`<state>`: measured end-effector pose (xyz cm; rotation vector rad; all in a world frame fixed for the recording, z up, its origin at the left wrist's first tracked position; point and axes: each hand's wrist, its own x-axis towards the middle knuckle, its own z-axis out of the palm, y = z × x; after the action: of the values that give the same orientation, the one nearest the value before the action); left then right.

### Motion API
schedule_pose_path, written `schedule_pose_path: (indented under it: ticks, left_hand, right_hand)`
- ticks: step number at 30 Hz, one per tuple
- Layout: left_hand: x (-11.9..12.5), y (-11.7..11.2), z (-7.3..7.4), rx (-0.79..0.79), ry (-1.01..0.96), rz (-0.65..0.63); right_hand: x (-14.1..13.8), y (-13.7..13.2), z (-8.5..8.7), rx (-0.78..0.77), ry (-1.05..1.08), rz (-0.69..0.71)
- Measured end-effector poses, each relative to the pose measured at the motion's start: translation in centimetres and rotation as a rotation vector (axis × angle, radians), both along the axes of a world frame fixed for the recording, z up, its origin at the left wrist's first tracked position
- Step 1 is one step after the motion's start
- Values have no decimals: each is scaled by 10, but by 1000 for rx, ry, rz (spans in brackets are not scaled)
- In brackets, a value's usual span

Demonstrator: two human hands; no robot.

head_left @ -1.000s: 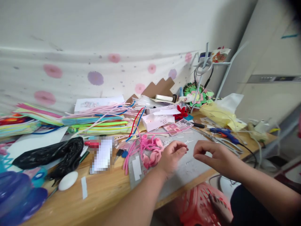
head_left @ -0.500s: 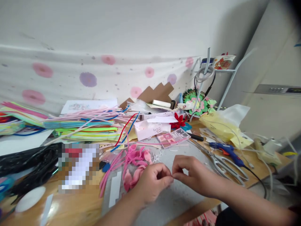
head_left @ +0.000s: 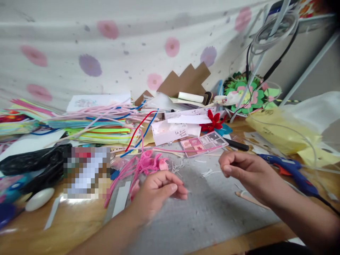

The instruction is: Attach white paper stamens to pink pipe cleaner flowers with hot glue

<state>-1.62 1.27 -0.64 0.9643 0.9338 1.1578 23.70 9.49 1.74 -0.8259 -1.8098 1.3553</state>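
Above the grey cutting mat [head_left: 186, 221], my left hand [head_left: 159, 189] is closed, its thumb pressed against curled fingers. Something very thin may be at its fingertips, too small to make out. To its right and a little farther off, my right hand [head_left: 247, 175] makes a pinch, and whatever sits between its thumb and forefinger cannot be seen. Just beyond the left hand lie pink fuzzy stems bent into petal shapes [head_left: 148, 163]. Thin white strands [head_left: 177, 167] are scattered near them, with another small bunch of white strands [head_left: 211, 173] beside the right hand.
A blue glue gun [head_left: 294, 171] lies at right by a yellow plastic bag [head_left: 278, 129]. Behind the mat are a makeup-style palette [head_left: 204, 143], a red flower [head_left: 211, 121] and a white box [head_left: 170, 132]. Bundled colourful fuzzy stems [head_left: 103, 132] and a black bag [head_left: 34, 159] fill the left.
My hands, whose fingertips met before, are now well apart, the right one farther right. The view has shifted closer to the table, and the right forearm now covers the scissors.
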Motion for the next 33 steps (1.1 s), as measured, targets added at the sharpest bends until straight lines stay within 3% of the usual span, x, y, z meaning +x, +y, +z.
schedule_pose_path:
  ticks: [3,12,16,19,21,23,26,30,33]
  left_hand:
    - [2,-4,5,16,-21,0]
    - [7,-17,13,82,-65,-118]
    - [12,-27,12,126,110,-501]
    - [17,-30,9,342,235,-803]
    - [19,-30,7,465,249,-892]
    - [20,-29,8,476,257,-862]
    - [17,-27,10,323,217,-627]
    - [12,-22,11,154,-117,-281]
    - [12,-20,11,121,-295,-198]
  right_hand:
    - [-1,-4,-5,-36,8,12]
    - [-4,-27,12,-13,13,-87]
    - [-7,-37,16,10,6,-89]
    - [-11,-43,20,8,-36,-78]
    - [-13,-46,20,25,-53,-66]
    - [-13,-47,20,45,-70,-54]
    - [-13,-46,17,56,-111,-43]
    - [-13,-44,14,60,-139,-36]
    - [-15,-44,16,72,-132,-35]
